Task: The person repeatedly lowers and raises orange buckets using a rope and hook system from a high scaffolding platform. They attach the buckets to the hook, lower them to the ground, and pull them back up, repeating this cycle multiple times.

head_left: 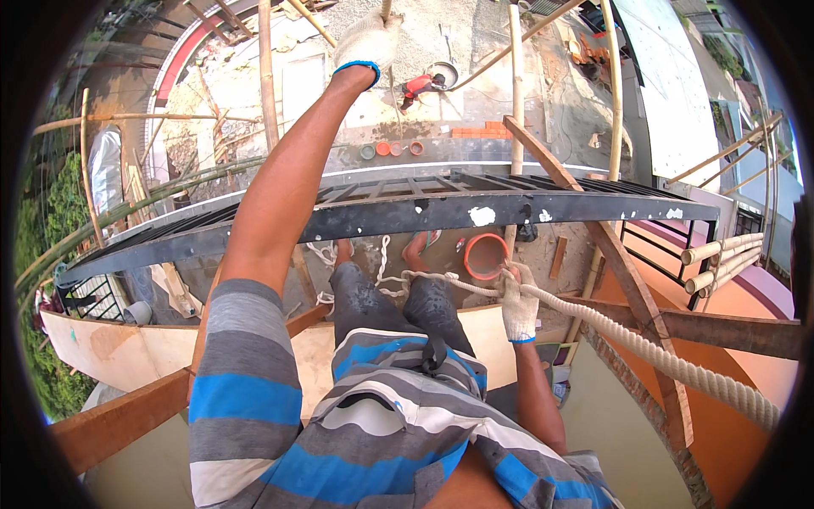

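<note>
My left arm stretches up and away, past the black metal railing (390,219). Its hand (370,42), in a white knit glove with a blue cuff, is closed around a bamboo pole (387,10); the fingers are partly hidden. Near my right hip, my gloved right hand (519,307) grips a thick cream rope (640,346). From there the rope runs off to the lower right, and a knotted, looped part (386,270) trails left across my legs. Just beyond that hand is an orange bucket (486,257); whether the rope is tied to it I cannot tell.
Wooden beams (127,417) and a slanting plank (632,284) surround me. Bamboo poles (517,85) rise beyond the railing. Far below, a person in red (420,86) bends by a round basin (442,73), near several buckets (383,148) and orange bricks (481,131). Bamboo lengths (721,263) lie stacked at right.
</note>
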